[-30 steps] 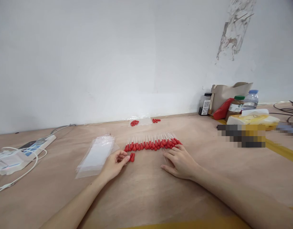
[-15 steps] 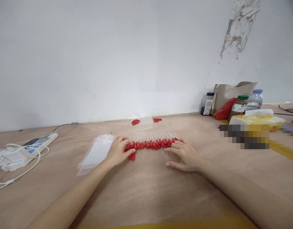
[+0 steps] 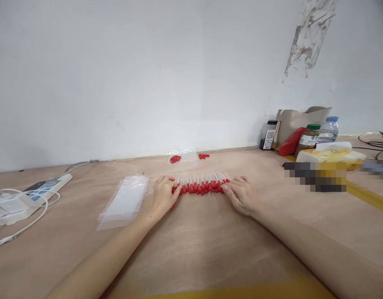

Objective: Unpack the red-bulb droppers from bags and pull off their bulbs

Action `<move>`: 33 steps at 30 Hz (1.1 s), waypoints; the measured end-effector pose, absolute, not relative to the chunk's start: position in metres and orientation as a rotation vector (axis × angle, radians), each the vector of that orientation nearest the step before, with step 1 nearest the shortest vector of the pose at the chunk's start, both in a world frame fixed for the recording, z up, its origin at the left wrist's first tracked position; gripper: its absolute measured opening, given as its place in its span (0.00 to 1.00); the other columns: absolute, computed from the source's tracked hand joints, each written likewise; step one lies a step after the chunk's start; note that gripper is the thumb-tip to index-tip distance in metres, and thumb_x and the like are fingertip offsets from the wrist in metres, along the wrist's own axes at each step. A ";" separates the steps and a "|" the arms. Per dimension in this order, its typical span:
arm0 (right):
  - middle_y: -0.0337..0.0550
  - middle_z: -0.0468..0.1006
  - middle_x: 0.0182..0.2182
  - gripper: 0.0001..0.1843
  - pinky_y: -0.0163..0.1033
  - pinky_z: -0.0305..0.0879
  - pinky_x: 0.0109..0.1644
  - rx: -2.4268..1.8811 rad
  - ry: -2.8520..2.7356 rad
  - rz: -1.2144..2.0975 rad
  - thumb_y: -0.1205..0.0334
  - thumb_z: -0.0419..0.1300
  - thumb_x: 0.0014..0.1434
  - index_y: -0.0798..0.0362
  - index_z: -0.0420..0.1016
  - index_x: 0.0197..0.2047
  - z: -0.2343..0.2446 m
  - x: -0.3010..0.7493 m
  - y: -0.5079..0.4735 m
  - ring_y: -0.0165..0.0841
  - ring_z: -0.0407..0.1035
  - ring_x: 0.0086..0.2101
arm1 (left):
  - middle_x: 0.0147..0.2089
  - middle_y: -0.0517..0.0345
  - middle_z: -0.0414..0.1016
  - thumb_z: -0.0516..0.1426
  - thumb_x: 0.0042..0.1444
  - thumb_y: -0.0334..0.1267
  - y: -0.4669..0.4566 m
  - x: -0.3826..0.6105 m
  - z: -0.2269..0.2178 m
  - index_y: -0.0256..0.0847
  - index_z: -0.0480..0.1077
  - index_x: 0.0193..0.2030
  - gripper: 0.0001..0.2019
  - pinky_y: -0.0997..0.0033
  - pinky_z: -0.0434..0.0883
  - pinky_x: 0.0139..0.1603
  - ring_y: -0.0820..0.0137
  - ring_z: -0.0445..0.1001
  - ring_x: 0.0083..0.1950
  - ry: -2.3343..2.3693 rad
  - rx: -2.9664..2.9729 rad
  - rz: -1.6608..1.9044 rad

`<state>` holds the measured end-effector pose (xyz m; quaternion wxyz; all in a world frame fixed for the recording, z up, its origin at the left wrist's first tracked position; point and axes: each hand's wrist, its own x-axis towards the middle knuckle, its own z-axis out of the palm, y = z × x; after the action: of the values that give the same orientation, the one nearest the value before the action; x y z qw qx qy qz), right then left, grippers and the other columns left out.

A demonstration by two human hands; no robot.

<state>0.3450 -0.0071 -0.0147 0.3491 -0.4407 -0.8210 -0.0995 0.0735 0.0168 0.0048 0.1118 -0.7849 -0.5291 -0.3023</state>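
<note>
A row of droppers (image 3: 196, 188) with red rubber bulbs lies on the brown-covered table, bulbs towards me and thin clear tubes pointing away. My left hand (image 3: 164, 194) is closed around the bulbs at the row's left end. At the right end, my right hand (image 3: 241, 195) has its fingers curled over the outer bulbs, thumb on the near side. A few clear glass tubes (image 3: 216, 205) stick out of the row towards me, near my right thumb. One red bulb shows just below my left hand, mostly hidden by it.
Clear plastic bags (image 3: 124, 199) lie stacked left of the row. Behind it, several loose red bulbs (image 3: 204, 156) lie beside a clear bag (image 3: 188, 157). A power strip (image 3: 59, 187) with white cables is far left; bottles, a bag and a tissue pack (image 3: 331, 154) stand right.
My left hand has moved inward, covering two red bulbs that lay apart below it. My right thumb has moved up from the loose clear tubes to the row's right end.
</note>
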 end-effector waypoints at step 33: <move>0.38 0.71 0.24 0.09 0.44 0.48 0.51 -0.733 -2.201 -0.409 0.63 0.51 0.58 0.51 0.73 0.34 -0.025 0.294 -0.043 0.30 0.61 0.33 | 0.52 0.55 0.69 0.51 0.57 0.38 -0.042 0.079 -0.016 0.46 0.69 0.47 0.12 0.52 0.51 0.59 0.63 0.59 0.58 -0.934 -2.680 -0.866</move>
<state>0.2935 -0.0427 -0.0253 0.3829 -0.2875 -0.8631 -0.1604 0.0795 -0.0421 -0.0164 0.0871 -0.8997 -0.3135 -0.2909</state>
